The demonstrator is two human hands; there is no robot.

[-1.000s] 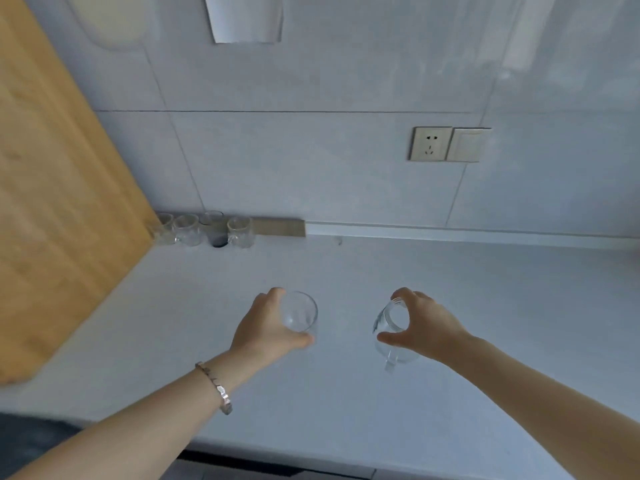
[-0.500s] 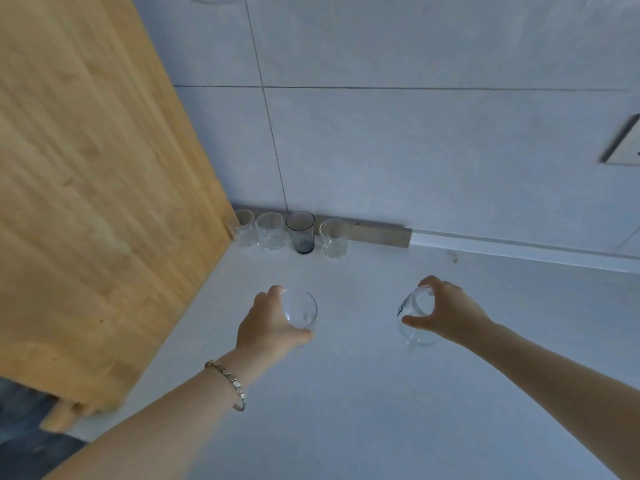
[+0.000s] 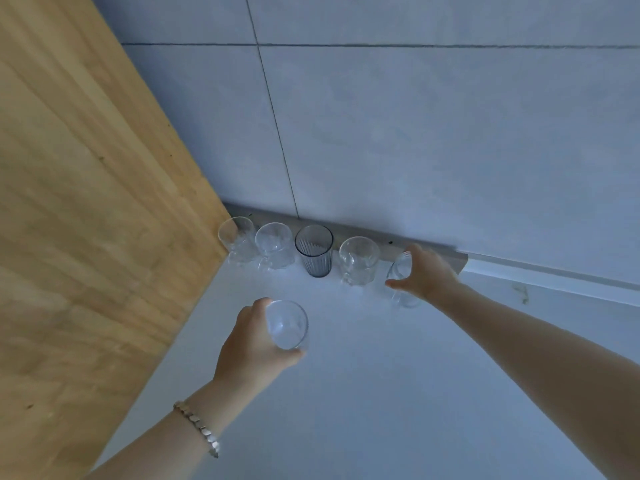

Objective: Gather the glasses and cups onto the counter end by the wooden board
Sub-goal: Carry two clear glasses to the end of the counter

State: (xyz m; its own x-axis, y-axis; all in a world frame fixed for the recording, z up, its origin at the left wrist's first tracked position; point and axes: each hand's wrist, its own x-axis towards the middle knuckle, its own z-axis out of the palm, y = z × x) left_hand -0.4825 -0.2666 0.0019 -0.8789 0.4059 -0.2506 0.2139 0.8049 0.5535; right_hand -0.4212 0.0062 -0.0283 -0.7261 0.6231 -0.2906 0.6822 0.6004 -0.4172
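Along the back wall stands a row of glassware beside the wooden board [image 3: 86, 220]: a clear cup [image 3: 237, 242], a second clear cup [image 3: 275, 244], a dark ribbed tumbler [image 3: 314, 250] and a clear mug [image 3: 358, 259]. My left hand [image 3: 252, 344] is closed around a clear glass [image 3: 286, 324], held in front of the row. My right hand [image 3: 427, 275] grips another clear glass [image 3: 401, 284] by its rim, just right of the clear mug and close to the wall.
The pale counter [image 3: 381, 393] runs right and toward me. A grey tiled wall [image 3: 415, 133] rises behind the row, with a low metal strip [image 3: 450, 259] at its foot. The tall wooden board closes off the left side.
Both hands have carried their glasses forward and left toward the row. My right hand has moved furthest, now beside the clear mug. The view has shifted left, and the wall socket is out of sight.
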